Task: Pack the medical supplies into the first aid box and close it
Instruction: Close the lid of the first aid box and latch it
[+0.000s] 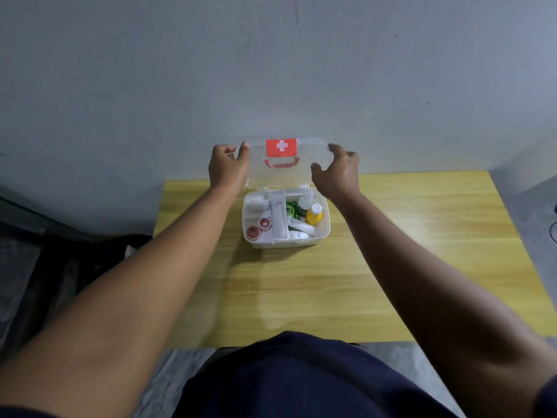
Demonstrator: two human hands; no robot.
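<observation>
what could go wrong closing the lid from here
1. The white bottle and yellow bottle stand upright in the right part of the box; if too tall, they may stop the lid seating.
2. Both hands, left and right, hold the lid's side edges, so fingers could get pinched against the rim.
3. Uneven pressure might leave a hinge-side latch unseated.

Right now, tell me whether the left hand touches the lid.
Touching. The head view shows the left hand gripping the lid at its left edge.
</observation>
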